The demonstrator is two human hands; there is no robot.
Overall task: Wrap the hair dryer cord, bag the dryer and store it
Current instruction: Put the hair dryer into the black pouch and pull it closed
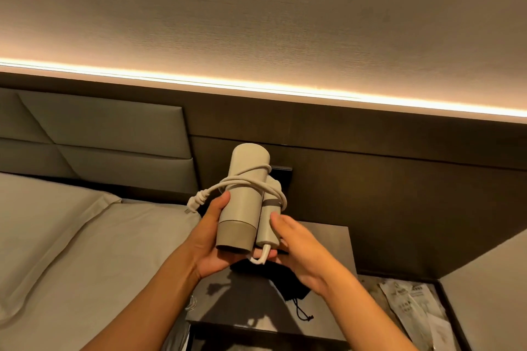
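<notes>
Dark grey bedside table (322,239) below, w/ a black drawstring fabric bag (288,285) lying on it. Held above it – beige cylindrical hair dryer (242,202), handle folded alongside, white cord (251,179) looped around body. Left hand (211,239) cups the barrel from underneath; right hand (299,248) – fingers flat against the handle. Plug (195,202) dangles left.

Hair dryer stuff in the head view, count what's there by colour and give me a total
Beige: 1, the folded beige plastic hair dryer
White: 1, its white rubber cord with plug
Black: 1, the black drawstring fabric pouch on the dark nightstand
Total: 3
</notes>
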